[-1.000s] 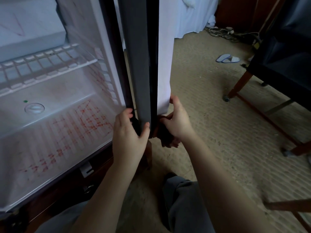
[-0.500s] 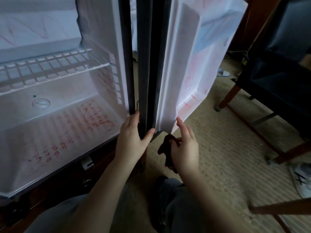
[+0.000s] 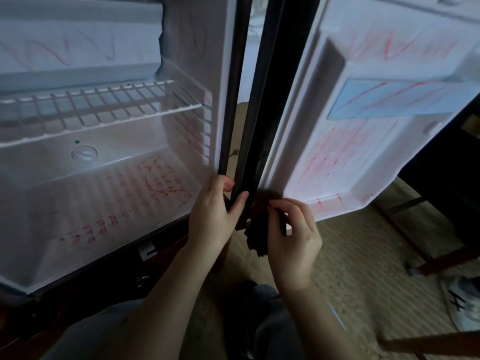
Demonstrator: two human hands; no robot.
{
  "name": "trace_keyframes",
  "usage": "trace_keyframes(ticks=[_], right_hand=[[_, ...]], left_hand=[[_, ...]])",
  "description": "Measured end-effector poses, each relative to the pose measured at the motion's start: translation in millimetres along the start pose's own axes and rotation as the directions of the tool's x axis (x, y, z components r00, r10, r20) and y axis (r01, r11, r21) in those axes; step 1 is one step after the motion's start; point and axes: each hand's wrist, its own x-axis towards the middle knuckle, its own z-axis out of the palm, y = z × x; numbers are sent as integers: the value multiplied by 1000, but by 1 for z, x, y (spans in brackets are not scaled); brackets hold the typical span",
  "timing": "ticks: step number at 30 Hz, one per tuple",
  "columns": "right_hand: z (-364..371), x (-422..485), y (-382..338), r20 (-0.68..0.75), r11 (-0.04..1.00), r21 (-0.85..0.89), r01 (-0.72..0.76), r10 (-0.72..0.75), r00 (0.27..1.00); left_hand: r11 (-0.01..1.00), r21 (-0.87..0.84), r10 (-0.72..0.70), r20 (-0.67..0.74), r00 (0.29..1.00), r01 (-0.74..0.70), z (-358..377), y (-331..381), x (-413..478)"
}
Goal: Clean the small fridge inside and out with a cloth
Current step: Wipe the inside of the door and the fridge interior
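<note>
the right hand [image 3: 296, 235] has its fingers curled round a dark cloth [image 3: 259, 235]. the cloth is bunched up, and a bit of it hangs down on the hand's left side. the left hand [image 3: 215, 214] is just beside the cloth, on its left. it grips the bottom of the dark door edge [image 3: 259, 126], with the thumb on one side and the fingers tucked round the other. that edge is long and thin and goes straight up from both hands.

the open door [image 3: 337, 81] of the small fridge [image 3: 192, 61] lies up and to the right of the cloth. its bottom corner is very near the cloth, maybe touching; i cannot tell. its white inside has red marks [image 3: 335, 157] all over. more red scribbles [image 3: 161, 185] are on the fridge floor, off to the left of the left hand.

the right hand is nearer the door and it has the cloth, so i think the wipe should go up and right from there. both arms reach forward from below, side by side.
</note>
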Motion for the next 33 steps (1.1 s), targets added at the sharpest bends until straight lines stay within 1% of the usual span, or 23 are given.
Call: trace_keyframes(ticks=[3,5,7,9,11,13,15,17,19,21,23,24,26,29,31,33], right_hand=[[-12,47,-37,-132,989,34,143,-138,982],[-20,92,-66,-244,964,69,256,-232,941],[-20,138,-91,-345,937,74,340,-296,891],[-12,172,-105,-370,928,55,368,-323,871],[-1,184,-109,-335,938,64,341,-302,892],[6,176,-106,-295,953,67,295,-264,918],[11,159,-105,-209,964,65,260,-241,948],[12,149,-107,-120,962,42,271,-264,957],[8,154,-109,-134,955,36,293,-286,949],[2,170,-111,-204,957,62,284,-266,942],[-2,184,-112,-248,964,69,257,-233,940],[0,184,-111,-235,968,69,241,-219,947],[11,165,-107,-167,975,75,208,-193,967],[30,105,-84,-72,986,53,158,-154,985],[32,75,-70,-8,991,50,125,-125,992],[27,77,-67,12,992,51,118,-119,993]], left_hand=[[993,-108,-50,11,999,50,-21,9,4],[989,-133,-61,33,998,65,-38,21,13],[988,-152,-14,13,1000,16,-57,38,31],[986,-155,60,-34,998,-64,-78,58,55],[983,-127,123,-74,990,-131,-99,82,78],[976,-74,197,-94,976,-204,-117,105,95],[964,-36,261,-78,962,-265,-130,125,107],[945,0,327,-54,944,-327,-138,140,116],[912,61,407,-44,912,-405,-146,153,125],[870,133,485,-56,873,-475,-152,166,136],[845,150,527,-60,848,-514,-152,181,149],[837,144,538,-40,842,-528,-149,188,156],[821,167,547,42,836,-546,-141,198,167],[766,274,562,154,812,-582,-134,199,178],[726,323,581,184,792,-607,-137,197,182],[713,314,597,197,777,-627,-140,196,185]])
